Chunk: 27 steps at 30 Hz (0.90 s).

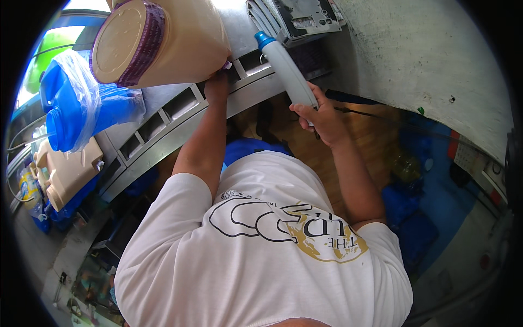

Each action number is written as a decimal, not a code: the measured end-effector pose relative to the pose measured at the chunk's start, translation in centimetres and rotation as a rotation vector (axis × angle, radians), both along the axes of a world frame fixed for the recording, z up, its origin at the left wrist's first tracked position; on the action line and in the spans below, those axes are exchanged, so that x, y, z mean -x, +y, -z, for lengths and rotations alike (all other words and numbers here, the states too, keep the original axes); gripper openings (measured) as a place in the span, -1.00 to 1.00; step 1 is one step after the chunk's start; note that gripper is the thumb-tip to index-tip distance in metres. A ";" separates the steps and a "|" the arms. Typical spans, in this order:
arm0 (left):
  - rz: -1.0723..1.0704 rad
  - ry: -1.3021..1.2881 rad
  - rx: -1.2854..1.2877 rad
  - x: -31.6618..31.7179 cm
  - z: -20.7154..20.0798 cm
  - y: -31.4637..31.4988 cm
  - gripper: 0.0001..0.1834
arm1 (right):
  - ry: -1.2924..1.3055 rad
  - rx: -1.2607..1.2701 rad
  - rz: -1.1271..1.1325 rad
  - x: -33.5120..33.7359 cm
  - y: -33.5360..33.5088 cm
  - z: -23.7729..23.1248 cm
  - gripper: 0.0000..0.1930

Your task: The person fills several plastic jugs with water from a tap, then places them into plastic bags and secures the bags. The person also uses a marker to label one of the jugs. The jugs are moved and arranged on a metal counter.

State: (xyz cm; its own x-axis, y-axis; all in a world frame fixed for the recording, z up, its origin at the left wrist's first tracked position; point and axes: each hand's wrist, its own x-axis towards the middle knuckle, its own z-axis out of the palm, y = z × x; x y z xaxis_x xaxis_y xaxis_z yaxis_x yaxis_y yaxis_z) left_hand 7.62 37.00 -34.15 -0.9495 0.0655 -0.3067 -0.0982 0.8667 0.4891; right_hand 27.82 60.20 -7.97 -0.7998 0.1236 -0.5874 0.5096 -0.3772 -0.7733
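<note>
At far left, glare washes out a green object (52, 57) whose kind I cannot tell. In front of it leans a smooth blue plastic jug (56, 122), its body partly covered by a crinkled clear bag (90, 103). Below sits a boxy beige jug (73, 166), bent by the lens.

Next stands a big rounded beige tub (190, 43), cut off by the upper edge, with purple printed tape (148, 43) wrapped around it. It rests on a shiny metal counter (248, 91) with rectangular slots. The left hand (217, 87) is at the tub's lower side, its fingers mostly hidden, so I cannot tell whether they grip.

Further right, the right hand (321, 117) is closed around the lower end of a long gray tool (289, 71) with a blue tip, held slanting over the counter's edge. Above is a scratched metal box (302, 19), also cut off. A scuffed white panel (425, 60) fills the upper right; beneath it, shapes sink into shadow.
</note>
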 end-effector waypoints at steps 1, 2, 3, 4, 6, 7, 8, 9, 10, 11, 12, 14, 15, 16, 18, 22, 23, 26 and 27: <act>-0.084 -0.024 -0.141 -0.1 -0.2 0.3 -0.53 | -0.006 -0.007 -0.017 -0.1 -0.2 0.3 -0.28; -0.218 -0.109 -0.297 -0.4 -0.7 0.6 -0.55 | -0.020 -0.003 -0.034 -0.1 -0.3 0.7 -0.28; -0.285 -0.121 -0.439 -0.5 -1.3 1.0 -0.58 | -0.034 0.001 -0.050 -0.2 -0.5 1.1 -0.28; -0.402 -0.196 -0.595 -0.8 -1.9 1.4 -0.62 | -0.048 0.004 -0.061 -0.3 -0.6 1.4 -0.27; -0.441 -0.263 -0.632 -0.8 -3.3 2.0 -0.62 | -0.064 -0.015 -0.078 -0.5 -1.0 2.1 -0.28; -0.363 -0.256 -0.512 -0.7 -3.9 2.0 -0.58 | -0.068 -0.015 -0.084 -0.5 -1.1 2.3 -0.29; -0.271 -0.225 -0.408 -0.6 -4.2 2.0 -0.53 | -0.068 -0.027 -0.084 -0.6 -1.3 2.6 -0.30; -0.227 -0.196 -0.292 -0.4 -4.3 1.9 -0.54 | -0.062 -0.030 -0.084 -0.6 -1.4 2.8 -0.32; -0.169 -0.146 -0.190 -0.2 -4.3 1.6 -0.55 | -0.058 -0.030 -0.083 -0.7 -1.6 2.9 -0.33; -0.138 -0.125 -0.087 -0.1 -3.9 1.4 -0.57 | -0.046 -0.036 -0.090 -0.7 -1.7 3.1 -0.34; -0.106 -0.095 -0.057 0.0 -3.4 1.1 -0.57 | -0.036 -0.041 -0.094 -0.7 -1.9 3.2 -0.34; -0.096 -0.097 0.004 0.0 -2.1 0.6 -0.59 | -0.020 -0.050 -0.103 -0.7 -2.1 3.3 -0.35; -0.056 -0.031 0.013 0.0 -1.3 0.4 -0.59 | -0.014 -0.054 -0.108 -0.7 -2.1 3.4 -0.35; -0.015 0.035 0.022 0.0 -0.6 0.2 -0.59 | -0.008 -0.051 -0.113 -0.7 -2.2 3.4 -0.35; 0.093 0.132 0.080 0.1 0.3 -0.1 -0.61 | -0.006 -0.079 -0.118 -0.9 -2.2 3.5 -0.35; 0.195 0.134 0.188 0.4 0.5 0.4 -0.65 | -0.009 -0.107 -0.116 -1.2 -2.3 3.8 -0.35; 0.139 0.059 0.156 0.3 0.3 0.7 -0.65 | -0.013 -0.116 -0.114 -1.3 -2.2 4.0 -0.35; -0.354 -0.284 -0.495 -0.1 -0.5 1.7 -0.69 | -0.027 -0.117 -0.109 -1.5 -2.0 4.4 -0.35; -0.423 -0.347 -0.588 -0.2 -0.9 1.8 -0.70 | -0.034 -0.099 -0.108 -1.5 -1.8 4.6 -0.36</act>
State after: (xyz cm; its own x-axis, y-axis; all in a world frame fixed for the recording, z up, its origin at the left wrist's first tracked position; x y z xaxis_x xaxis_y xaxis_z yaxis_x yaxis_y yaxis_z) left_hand 7.86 38.77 -33.30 -0.7865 -0.0361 -0.6165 -0.5913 0.3320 0.7349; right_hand 29.36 58.44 -12.59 -0.7914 0.0964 -0.6037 0.5698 -0.2414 -0.7855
